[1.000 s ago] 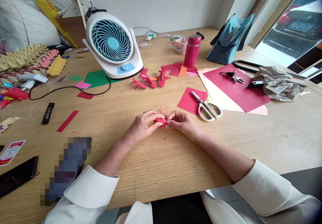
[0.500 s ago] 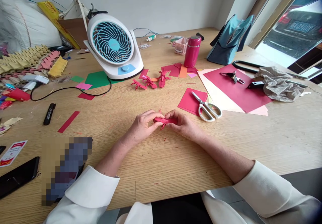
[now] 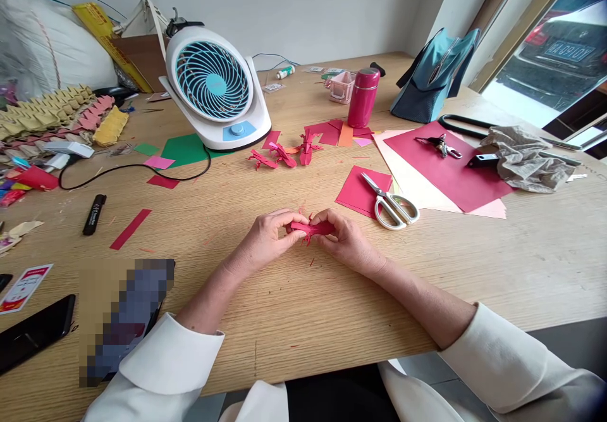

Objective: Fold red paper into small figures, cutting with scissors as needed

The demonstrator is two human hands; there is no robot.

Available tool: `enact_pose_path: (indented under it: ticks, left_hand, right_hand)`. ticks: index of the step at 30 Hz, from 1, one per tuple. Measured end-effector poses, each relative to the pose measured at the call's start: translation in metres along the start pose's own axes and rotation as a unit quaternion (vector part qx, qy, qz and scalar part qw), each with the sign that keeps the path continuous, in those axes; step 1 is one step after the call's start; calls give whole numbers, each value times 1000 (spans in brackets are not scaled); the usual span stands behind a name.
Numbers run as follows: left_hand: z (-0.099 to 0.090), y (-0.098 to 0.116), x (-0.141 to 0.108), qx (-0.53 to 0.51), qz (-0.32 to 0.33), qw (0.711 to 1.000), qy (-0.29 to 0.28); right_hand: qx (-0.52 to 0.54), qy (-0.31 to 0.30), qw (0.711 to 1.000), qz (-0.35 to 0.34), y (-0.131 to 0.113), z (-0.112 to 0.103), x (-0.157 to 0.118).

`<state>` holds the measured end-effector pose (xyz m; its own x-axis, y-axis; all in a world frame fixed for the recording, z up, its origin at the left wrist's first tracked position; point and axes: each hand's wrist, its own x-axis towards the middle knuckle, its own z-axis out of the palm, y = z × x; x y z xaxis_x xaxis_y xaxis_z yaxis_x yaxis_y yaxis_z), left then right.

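Observation:
Between my hands is a small piece of folded red paper (image 3: pixel 310 228) with thin cut points sticking out along both edges. My left hand (image 3: pixel 271 235) pinches its left end between thumb and fingers. On the other end, my right hand (image 3: pixel 346 238) is closed, its fingertips partly hidden behind the thumb and paper. Just beyond them lie several folded red paper figures (image 3: pixel 284 155) with jagged limbs. A pair of white-handled scissors (image 3: pixel 396 210) rests partly on a stack of red paper squares (image 3: pixel 353 189), right of my right hand.
A white and blue fan (image 3: pixel 215 86) stands at the back left, its black cord (image 3: pixel 137 180) looping across the table. A pink flask (image 3: pixel 363 98) and a teal bag (image 3: pixel 434 77) stand behind. Large paper sheets (image 3: pixel 427 169) lie right. A marker (image 3: pixel 93 214) and phone (image 3: pixel 38 333) are left.
The folded red paper has turned slightly between my fingers, and its cut points show more above and below. Both hands have otherwise stayed in nearly the same place.

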<state>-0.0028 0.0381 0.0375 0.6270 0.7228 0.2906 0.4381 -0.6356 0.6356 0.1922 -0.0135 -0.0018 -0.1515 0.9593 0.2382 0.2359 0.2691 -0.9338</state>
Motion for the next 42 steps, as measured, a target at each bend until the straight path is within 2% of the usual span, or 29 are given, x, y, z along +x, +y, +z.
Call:
enact_pose_path:
  ticks: [4, 7, 14, 22, 26, 32, 37, 42]
  left_hand:
    - [1, 0, 0, -34, -54, 998, 5]
    - [1, -1, 0, -48, -65, 997, 0]
    - [4, 3, 1, -32, 0, 999, 25]
    - [9, 0, -1, -9, 21, 998, 58]
    - [10, -1, -1, -2, 30, 998, 59]
    - [12, -1, -1, -1, 38, 997, 67]
    - [10, 0, -1, 12, 44, 998, 49]
    - [12, 1, -2, 27, 46, 997, 54]
  right_hand:
    - [-37, 16, 999, -31, 1, 0, -1]
    - [-53, 21, 997, -44, 0, -1, -1]
    - [17, 28, 999, -18, 6, 2, -1]
    - [62, 29, 998, 8, 4, 2, -1]
    - [58, 40, 997, 34, 3, -1, 2]
    - [147, 19, 983, 107, 6, -1, 6]
    - [190, 18, 974, 121, 7, 1, 7]
    - [200, 15, 970, 139, 6, 2, 7]
